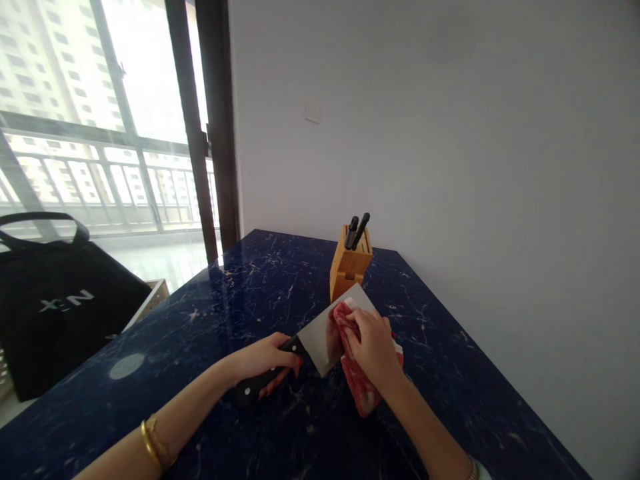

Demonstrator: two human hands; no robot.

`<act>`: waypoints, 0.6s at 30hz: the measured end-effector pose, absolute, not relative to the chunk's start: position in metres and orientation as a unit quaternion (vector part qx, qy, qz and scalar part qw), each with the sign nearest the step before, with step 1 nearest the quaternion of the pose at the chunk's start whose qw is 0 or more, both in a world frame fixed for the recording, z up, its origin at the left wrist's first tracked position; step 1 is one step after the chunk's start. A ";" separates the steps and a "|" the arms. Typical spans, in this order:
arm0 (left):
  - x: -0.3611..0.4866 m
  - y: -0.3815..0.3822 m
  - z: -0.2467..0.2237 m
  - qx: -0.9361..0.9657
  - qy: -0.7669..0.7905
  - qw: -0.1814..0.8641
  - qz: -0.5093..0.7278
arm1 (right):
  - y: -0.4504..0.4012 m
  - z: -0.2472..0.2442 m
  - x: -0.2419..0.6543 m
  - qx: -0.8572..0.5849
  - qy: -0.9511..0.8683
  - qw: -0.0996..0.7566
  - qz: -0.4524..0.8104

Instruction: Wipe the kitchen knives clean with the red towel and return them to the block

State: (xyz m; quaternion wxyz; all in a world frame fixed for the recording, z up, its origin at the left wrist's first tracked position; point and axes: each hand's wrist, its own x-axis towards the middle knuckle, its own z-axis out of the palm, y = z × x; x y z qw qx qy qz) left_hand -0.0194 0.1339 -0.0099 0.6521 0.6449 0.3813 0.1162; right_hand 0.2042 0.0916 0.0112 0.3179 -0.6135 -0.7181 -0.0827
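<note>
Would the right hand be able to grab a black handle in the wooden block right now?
Probably not without letting go first: the right hand holds a red cloth against the big knife. Otherwise the black handles look reachable, sticking up from the wooden block with nothing over them.

White lettering (67, 301) on the black bag (65, 333) seems to read X, small marks, N.
</note>
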 end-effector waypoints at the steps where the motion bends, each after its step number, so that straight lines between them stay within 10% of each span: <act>1: -0.020 0.134 -0.010 0.645 0.382 0.651 0.119 | 0.091 0.012 0.203 -0.609 -0.720 0.321 -0.083; 18: -0.019 0.133 -0.006 0.637 0.386 0.653 0.132 | 0.085 0.015 0.178 -0.553 -0.772 0.304 -0.078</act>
